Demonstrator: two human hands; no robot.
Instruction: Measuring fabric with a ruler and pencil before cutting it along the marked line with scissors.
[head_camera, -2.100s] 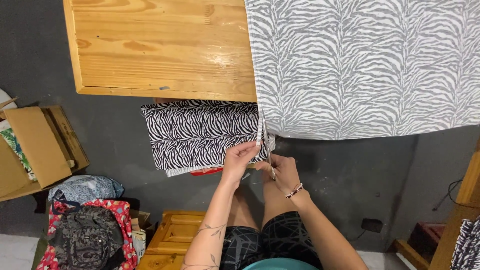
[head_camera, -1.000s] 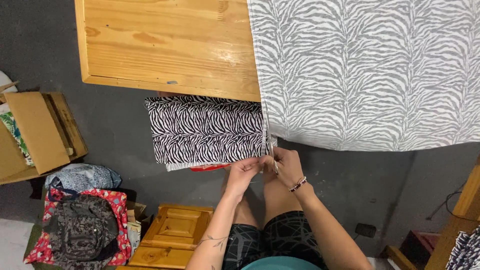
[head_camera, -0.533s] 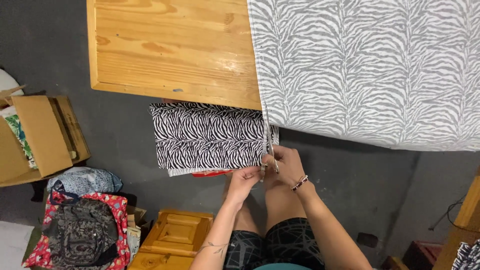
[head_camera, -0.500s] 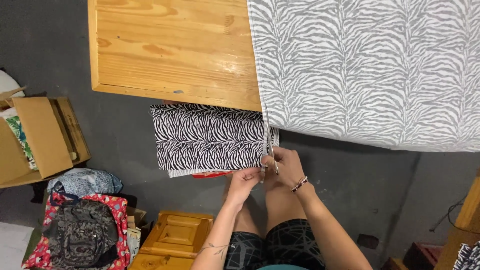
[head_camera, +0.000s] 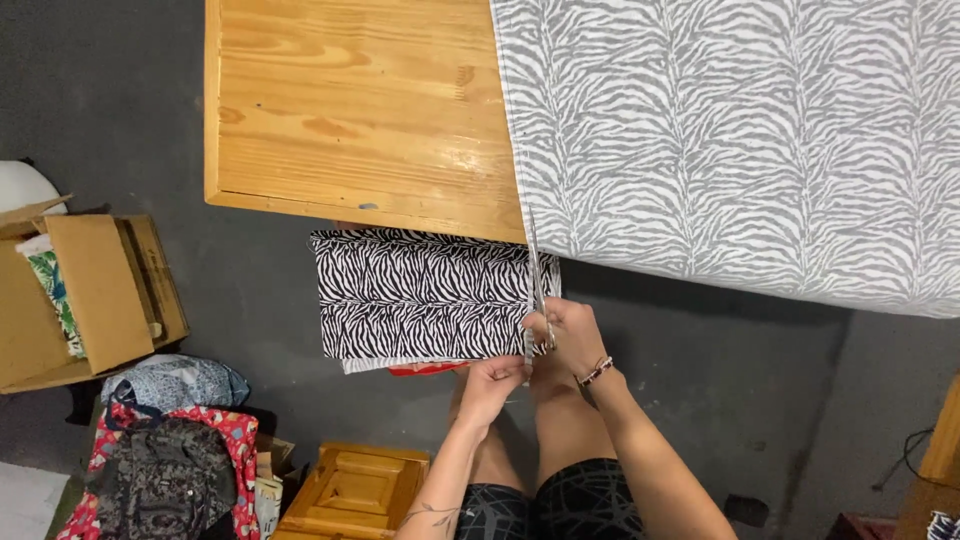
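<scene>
- Narrow fabric strip (head_camera: 533, 285): a thin band of zebra-print cloth running down from the near left corner of the large grey-and-white sheet, off the table edge, to the person's hands; it hangs roughly straight and appears taut.
- Right hand (head_camera: 565, 335): closed around the lower end of the strip, fingers curled, a beaded bracelet (head_camera: 594, 372) at the wrist.
- Left hand (head_camera: 492, 378): just beside and slightly nearer than the right, its fingertips pinched at the bottom of the same strip; the two hands are together, almost touching.
- Grey zebra-print fabric (head_camera: 740, 140): spread flat over the right part of the table, its near edge draping past the tabletop.
- Wooden table (head_camera: 350, 110): pale varnished boards, bare on its left half.
- Black-and-white zebra-print fabric (head_camera: 420, 295): a folded piece lying below the table's near edge, left of the hands, with a red item (head_camera: 425, 368) showing under its near edge.
- Small wooden panel (head_camera: 350, 490): on the floor near the person's knees.
- Cardboard box (head_camera: 80, 300): open, at the far left on the dark floor, a leaf-print cloth inside.
- Dark backpack (head_camera: 160, 480): at the near left, resting on a red patterned cloth (head_camera: 230, 440).
</scene>
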